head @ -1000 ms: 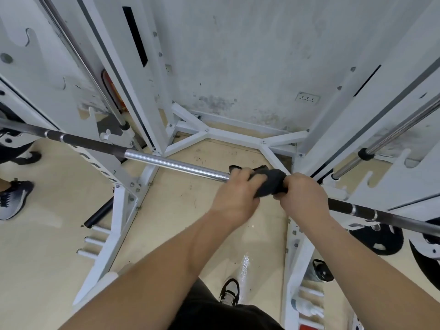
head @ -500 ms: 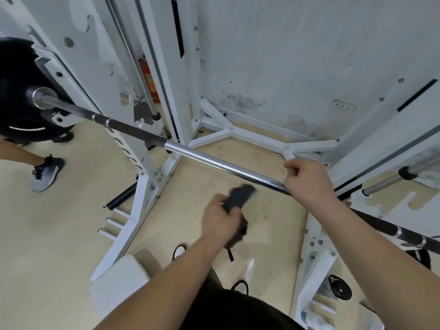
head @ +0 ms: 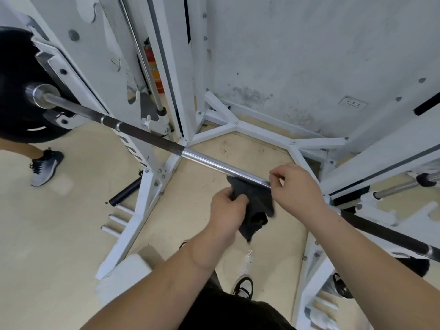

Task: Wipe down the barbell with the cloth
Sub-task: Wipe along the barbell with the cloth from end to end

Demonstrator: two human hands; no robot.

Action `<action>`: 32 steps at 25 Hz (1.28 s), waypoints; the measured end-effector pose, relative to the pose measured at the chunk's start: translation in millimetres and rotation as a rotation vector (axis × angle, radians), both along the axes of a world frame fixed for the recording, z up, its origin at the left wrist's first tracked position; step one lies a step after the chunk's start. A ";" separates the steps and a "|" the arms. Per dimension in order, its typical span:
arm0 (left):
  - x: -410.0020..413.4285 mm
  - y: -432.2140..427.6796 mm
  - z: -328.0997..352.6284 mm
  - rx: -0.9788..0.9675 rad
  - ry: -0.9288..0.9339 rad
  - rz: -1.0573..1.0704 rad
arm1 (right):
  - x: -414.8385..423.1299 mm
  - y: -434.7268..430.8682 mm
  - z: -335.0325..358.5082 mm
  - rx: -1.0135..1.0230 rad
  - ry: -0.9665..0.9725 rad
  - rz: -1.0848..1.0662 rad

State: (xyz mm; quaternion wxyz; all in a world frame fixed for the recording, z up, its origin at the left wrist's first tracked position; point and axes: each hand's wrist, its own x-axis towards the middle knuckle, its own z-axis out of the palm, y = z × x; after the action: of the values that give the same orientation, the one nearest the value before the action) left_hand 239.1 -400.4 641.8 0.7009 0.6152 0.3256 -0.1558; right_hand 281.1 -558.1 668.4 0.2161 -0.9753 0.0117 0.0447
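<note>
Head view: barbell point(head: 209, 163) long axis upper-left to lower-right; hands: left hand point(head: 227, 210) clamped on cloth point(head: 256, 206), right hand point(head: 297, 186) on both.

white rack point(head: 133, 234), black weight plate point(head: 16, 75), wall socket point(head: 353, 103), bystander's shoe point(head: 45, 167)

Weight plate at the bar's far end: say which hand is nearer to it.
Left. The left hand grips the cloth below mid-bar, on the weight plate's side; the right hand sits farther along the barbell.
</note>
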 end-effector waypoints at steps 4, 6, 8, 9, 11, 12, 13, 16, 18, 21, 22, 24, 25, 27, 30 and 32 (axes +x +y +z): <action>36.1 51.6 2.4 0.048 0.000 0.466 | -7.8 -6.5 -2.1 -0.016 0.011 0.007; 56.7 74.4 6.4 0.091 -0.104 0.624 | -12.6 -6.3 -3.7 -0.020 -0.008 0.020; 55.6 63.0 6.1 0.174 -0.175 0.556 | -17.3 -5.6 -4.4 0.005 -0.046 0.036; 50.7 50.0 -1.0 0.236 -0.217 0.436 | -19.6 -5.9 -4.2 0.016 -0.065 0.045; 28.0 21.2 -10.1 0.414 -0.268 0.073 | -22.8 -9.4 -1.2 0.018 -0.084 0.062; 20.9 19.5 -14.8 0.482 -0.286 -0.035 | -23.8 -11.7 1.3 0.008 -0.083 0.068; 20.7 23.4 -14.0 0.489 -0.325 -0.031 | -24.4 -14.7 3.4 -0.004 -0.082 0.075; 42.5 56.9 -10.1 0.492 -0.332 0.206 | -30.5 -26.1 7.4 -0.002 -0.084 0.076; 46.0 51.1 -5.8 0.695 -0.275 0.183 | -37.4 -35.4 7.5 0.010 -0.096 0.057; 14.4 -6.8 -5.9 0.854 -0.556 -0.198 | -49.4 -58.3 9.3 -0.004 -0.055 0.008; 1.3 -21.7 -5.3 0.880 -0.692 -0.450 | -54.0 -69.1 10.9 -0.033 -0.013 -0.004; 2.3 -28.4 0.8 0.981 -0.824 -0.829 | -62.3 -94.0 14.3 -0.151 0.075 -0.033; 13.5 -30.0 7.9 1.064 -0.819 -0.852 | -67.4 -107.9 16.5 -0.210 0.104 -0.063; 35.5 -33.8 24.1 1.304 -0.672 -0.814 | -78.4 -129.8 18.1 -0.268 0.137 -0.124; 45.5 -68.9 42.0 1.327 -0.443 -0.980 | -91.2 -147.8 16.2 -0.307 0.146 -0.156; 39.0 -115.4 51.9 1.157 -0.454 -1.120 | -91.6 -150.9 14.3 -0.324 0.112 -0.163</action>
State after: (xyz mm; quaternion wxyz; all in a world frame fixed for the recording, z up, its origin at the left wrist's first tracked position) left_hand 278.1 -515.8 693.7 0.1418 0.9652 -0.1488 -0.1618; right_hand 189.5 -709.0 682.7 0.0583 -0.9891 0.1099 0.0787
